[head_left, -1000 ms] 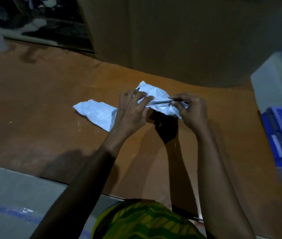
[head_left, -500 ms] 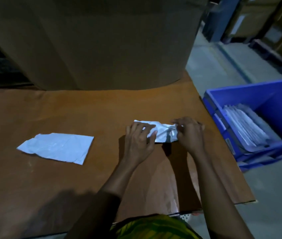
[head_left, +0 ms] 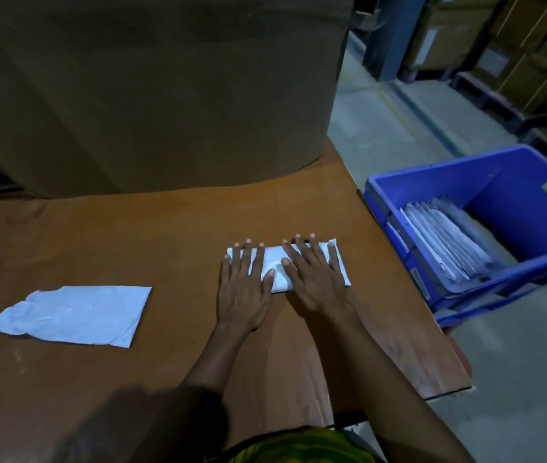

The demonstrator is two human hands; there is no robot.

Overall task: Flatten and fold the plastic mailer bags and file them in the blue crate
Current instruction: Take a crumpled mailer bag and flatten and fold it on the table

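Observation:
A folded white mailer bag (head_left: 273,265) lies on the brown table (head_left: 165,235) near its right side. My left hand (head_left: 245,285) presses flat on the bag's left half, fingers straight and spread. My right hand (head_left: 315,279) presses flat on its right half in the same way. A second white mailer bag (head_left: 71,315), flattened and unfolded, lies on the table to the left, apart from both hands. The blue crate (head_left: 459,175) stands on the floor off the table's right edge. Inside it several folded bags (head_left: 442,242) stand on edge in a row.
A large cardboard box (head_left: 151,88) fills the back of the table and blocks the far side. Beyond the table's right edge is grey concrete floor (head_left: 516,379). Shelving with cartons (head_left: 512,51) runs along the far right.
The view has swung right, bringing the blue crate into sight. Both hands went from pinching the crumpled bag above the table to pressing it flat, folded, on the tabletop.

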